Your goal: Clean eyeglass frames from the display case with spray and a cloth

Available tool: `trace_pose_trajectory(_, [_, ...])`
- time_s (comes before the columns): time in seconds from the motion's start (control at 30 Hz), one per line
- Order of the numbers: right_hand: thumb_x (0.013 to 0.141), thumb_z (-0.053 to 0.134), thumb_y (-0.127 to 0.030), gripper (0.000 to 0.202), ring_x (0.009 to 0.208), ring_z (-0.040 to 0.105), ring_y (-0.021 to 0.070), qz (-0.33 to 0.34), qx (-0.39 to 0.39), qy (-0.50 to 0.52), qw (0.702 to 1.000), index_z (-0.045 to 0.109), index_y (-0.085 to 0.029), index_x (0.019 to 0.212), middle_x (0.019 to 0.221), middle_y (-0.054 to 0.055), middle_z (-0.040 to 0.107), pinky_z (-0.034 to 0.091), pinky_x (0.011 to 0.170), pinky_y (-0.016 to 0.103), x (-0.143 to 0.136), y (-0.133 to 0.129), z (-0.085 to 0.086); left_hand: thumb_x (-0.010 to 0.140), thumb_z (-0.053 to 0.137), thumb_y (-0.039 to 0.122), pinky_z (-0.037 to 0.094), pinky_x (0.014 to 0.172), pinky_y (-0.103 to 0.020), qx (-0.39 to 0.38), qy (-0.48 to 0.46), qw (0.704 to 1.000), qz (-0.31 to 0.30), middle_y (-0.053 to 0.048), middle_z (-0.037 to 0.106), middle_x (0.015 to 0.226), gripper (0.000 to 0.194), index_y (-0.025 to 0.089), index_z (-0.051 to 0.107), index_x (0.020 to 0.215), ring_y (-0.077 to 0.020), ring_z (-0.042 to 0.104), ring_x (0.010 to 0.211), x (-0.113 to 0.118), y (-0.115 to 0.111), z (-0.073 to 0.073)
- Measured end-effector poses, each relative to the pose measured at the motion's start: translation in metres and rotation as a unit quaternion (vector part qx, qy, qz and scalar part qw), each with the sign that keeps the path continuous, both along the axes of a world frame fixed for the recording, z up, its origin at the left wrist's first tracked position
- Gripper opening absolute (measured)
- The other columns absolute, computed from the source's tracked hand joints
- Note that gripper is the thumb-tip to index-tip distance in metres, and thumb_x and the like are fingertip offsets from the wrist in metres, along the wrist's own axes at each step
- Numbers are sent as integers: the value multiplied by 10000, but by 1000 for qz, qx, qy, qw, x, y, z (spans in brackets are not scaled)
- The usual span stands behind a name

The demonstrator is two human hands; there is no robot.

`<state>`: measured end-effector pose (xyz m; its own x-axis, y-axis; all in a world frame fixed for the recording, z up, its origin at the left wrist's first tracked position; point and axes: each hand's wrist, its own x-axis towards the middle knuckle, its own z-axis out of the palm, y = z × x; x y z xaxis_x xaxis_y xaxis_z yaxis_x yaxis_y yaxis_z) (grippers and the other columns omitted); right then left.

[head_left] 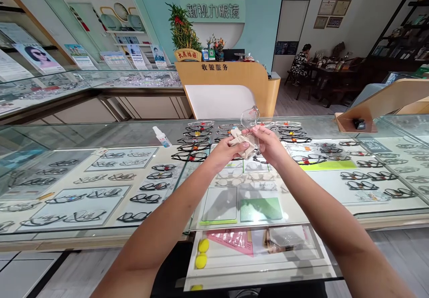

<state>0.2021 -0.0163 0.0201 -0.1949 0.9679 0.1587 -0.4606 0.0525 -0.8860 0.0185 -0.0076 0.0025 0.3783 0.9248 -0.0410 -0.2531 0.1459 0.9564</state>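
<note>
Above the glass counter, my left hand (230, 151) is closed on a crumpled beige cloth (241, 142). My right hand (266, 142) pinches a pair of thin-framed eyeglasses (250, 117), one round lens standing up above my fingers. The cloth bunches against the lower part of the eyeglasses, where it hides the other lens. Just beyond and below my hands, rows of eyeglasses (193, 147) with small coloured tags lie on the counter. A white spray bottle (161, 137) stands to the left of my hands.
The glass display counter (214, 226) spans the view, with many frames inside. Below me, an open drawer (268, 266) holds papers and yellow round items (201, 261). A wooden-framed mirror (385, 101) stands right. Behind are a cashier desk (231, 72) and a seated person (299, 63).
</note>
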Motion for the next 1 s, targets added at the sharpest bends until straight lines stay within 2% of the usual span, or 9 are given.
trace_pose_trajectory(0.17, [680,1014,-553,424,939,749,214,12,-12,15,1000,745,-245,792,1127,40,863,561,768,309,-1,2,-3,590,1087,512,547,859,-362,24,13,1000,7,-76,815,955,633,139,824,1030,-206,719,849,-1,2,-3])
trace_pose_trajectory(0.4, [711,996,-526,378,903,751,211,45,-31,36,998,800,-240,861,1156,36,862,583,749,307,-2,5,-7,566,1106,314,540,807,-333,-9,-60,997,-56,-52,809,989,583,167,810,1045,-200,729,875,0,-2,0])
trace_pose_trajectory(0.57, [709,1011,-503,377,962,768,216,52,-43,69,995,822,-222,876,1160,47,861,609,793,298,-5,5,-9,638,1075,363,541,808,-332,-7,-57,994,-89,-61,785,961,495,149,828,1011,-194,705,891,-1,-7,3])
trace_pose_trajectory(0.7, [724,996,-532,438,885,748,180,60,-43,64,995,851,-196,965,1141,60,852,565,664,252,-6,4,-9,642,1064,384,541,811,-331,1,-62,995,-82,-66,776,958,494,149,827,1007,-206,706,912,2,-8,1])
trace_pose_trajectory(0.8, [758,962,-557,454,729,681,137,65,-34,48,996,847,-197,1009,1147,57,845,428,484,246,-5,4,-9,651,1057,401,529,775,-310,22,-58,997,-41,-45,759,950,513,158,807,1028,-190,695,888,6,-9,-2])
trace_pose_trajectory(0.9, [795,927,-555,418,625,614,126,67,-34,42,996,822,-214,1013,1128,52,845,305,412,270,-6,3,-9,660,1052,422,498,703,-284,41,-48,998,-24,-18,725,887,522,161,779,1020,-161,661,811,8,-10,-3])
trace_pose_trajectory(0.93, [800,922,-551,405,616,609,130,68,-34,43,996,810,-218,1002,1110,51,846,311,416,274,-6,2,-9,661,1052,423,492,691,-281,46,-46,997,-28,-16,720,880,527,162,772,1023,-158,655,800,8,-10,-3])
trace_pose_trajectory(1.0, [791,935,-536,388,654,641,147,65,-33,52,996,795,-222,971,1071,48,844,409,472,278,-7,2,-9,643,1061,397,504,706,-287,54,-39,997,-42,-23,731,910,553,165,768,1050,-165,664,817,9,-10,-3])
